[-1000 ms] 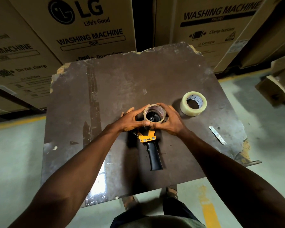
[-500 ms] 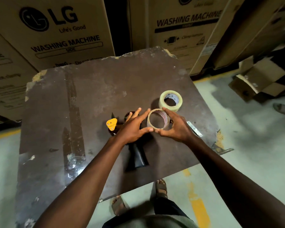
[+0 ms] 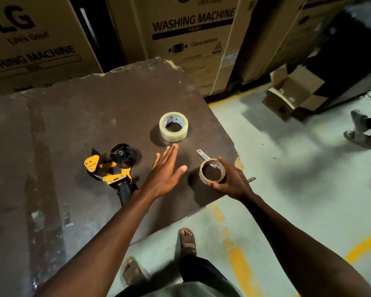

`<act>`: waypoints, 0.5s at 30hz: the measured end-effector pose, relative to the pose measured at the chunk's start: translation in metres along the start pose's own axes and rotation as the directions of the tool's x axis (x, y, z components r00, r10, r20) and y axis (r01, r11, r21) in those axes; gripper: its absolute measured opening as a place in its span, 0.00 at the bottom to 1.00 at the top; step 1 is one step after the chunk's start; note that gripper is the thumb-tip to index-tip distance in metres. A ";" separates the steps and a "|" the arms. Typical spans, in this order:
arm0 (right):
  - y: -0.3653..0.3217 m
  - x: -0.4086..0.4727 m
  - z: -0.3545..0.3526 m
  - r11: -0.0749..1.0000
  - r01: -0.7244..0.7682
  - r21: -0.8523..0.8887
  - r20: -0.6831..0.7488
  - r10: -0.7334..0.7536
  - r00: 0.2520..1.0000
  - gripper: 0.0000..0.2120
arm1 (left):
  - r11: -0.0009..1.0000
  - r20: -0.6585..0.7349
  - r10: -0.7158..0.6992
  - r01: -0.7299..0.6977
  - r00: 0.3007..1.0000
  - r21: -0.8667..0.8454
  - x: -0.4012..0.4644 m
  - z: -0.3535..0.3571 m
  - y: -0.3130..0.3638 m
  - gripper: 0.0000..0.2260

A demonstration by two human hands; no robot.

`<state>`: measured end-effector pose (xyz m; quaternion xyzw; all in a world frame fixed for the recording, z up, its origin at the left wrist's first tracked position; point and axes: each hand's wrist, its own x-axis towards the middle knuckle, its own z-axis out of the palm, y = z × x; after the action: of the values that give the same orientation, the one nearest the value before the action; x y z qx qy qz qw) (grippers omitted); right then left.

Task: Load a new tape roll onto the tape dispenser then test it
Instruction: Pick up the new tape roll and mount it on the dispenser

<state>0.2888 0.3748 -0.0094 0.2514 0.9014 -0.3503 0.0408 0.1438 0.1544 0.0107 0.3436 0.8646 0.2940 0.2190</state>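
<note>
The full roll of clear packing tape [image 3: 173,129] lies flat on the worn brown tabletop [image 3: 73,116], at twelve o'clock from the left hand [image 3: 166,170], whose fingers are straight and empty. It looks stiff and slick; grip across the rim. At nine o'clock, the yellow-and-black tape dispenser [image 3: 113,170] lies with its hub bare. The right hand [image 3: 229,181] holds the spent brown cardboard core [image 3: 212,173].

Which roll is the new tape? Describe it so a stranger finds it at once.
Start at the dark brown table in front of the washing machine boxes. Beyond the open left hand, the new tape roll lies flat, thick and pale clear. The right hand holds only a thin brown empty core, and the tape dispenser has a bare black hub.
</note>
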 end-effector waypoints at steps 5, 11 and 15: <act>0.011 0.001 -0.001 0.999 0.051 0.019 0.011 -0.051 0.999 0.52 | 0.999 -0.009 -0.036 0.036 0.999 0.021 0.002 0.012 0.012 0.32; 0.001 0.015 -0.004 0.991 0.125 0.043 -0.056 -0.123 0.991 0.44 | 0.996 -0.151 -0.076 0.082 0.986 0.036 0.002 0.003 0.010 0.28; -0.040 0.039 0.000 0.983 0.181 0.038 -0.162 -0.172 0.972 0.35 | 0.994 -0.232 -0.108 0.109 0.967 -0.009 -0.001 -0.015 0.003 0.26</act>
<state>0.2354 0.3664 0.0052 0.1982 0.9110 -0.3551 -0.0687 0.1371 0.1505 0.0239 0.2595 0.9022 0.3182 0.1318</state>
